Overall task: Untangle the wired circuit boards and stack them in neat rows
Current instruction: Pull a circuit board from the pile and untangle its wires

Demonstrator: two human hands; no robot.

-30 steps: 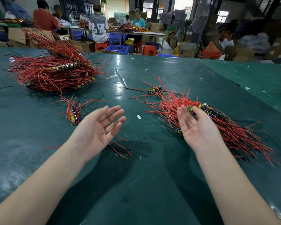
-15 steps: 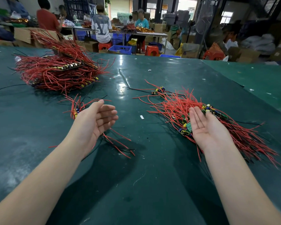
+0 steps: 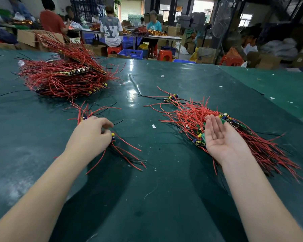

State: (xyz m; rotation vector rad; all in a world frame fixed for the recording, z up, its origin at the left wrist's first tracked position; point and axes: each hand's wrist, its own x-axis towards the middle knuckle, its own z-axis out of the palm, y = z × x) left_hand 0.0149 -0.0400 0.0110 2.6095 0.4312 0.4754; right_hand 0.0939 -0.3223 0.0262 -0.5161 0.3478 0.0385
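Hands apart, both low over the table [image 3: 147, 198]. Left hand [image 3: 89, 137] palm down, fingers curled onto a small wired board [image 3: 113, 137] beneath it; seems to be pinching it, though the contact itself is hidden by the knuckles. Its red leads trail toward the body. A second small bunch of boards [image 3: 83, 116] sits just beyond the left fingertips. Right hand [image 3: 220, 137] palm up, fingers straight and relaxed, holding nothing, resting against the near edge of the loose tangle [image 3: 226, 130] of boards and red wires.

Large stacked pile [image 3: 65, 77] sits far left, well apart from both hands.

Handling, as judged: boards light and rigid, with upright capacitors that could snag or bend; wires thin, springy, prone to hooking neighbours. Best taken by the board edge, not by the leads, since pulling on wires would likely drag the whole tangle or strain solder joints.

Left forearm angles inward, wrist flexed down. Right forearm runs straight out, wrist turned up.
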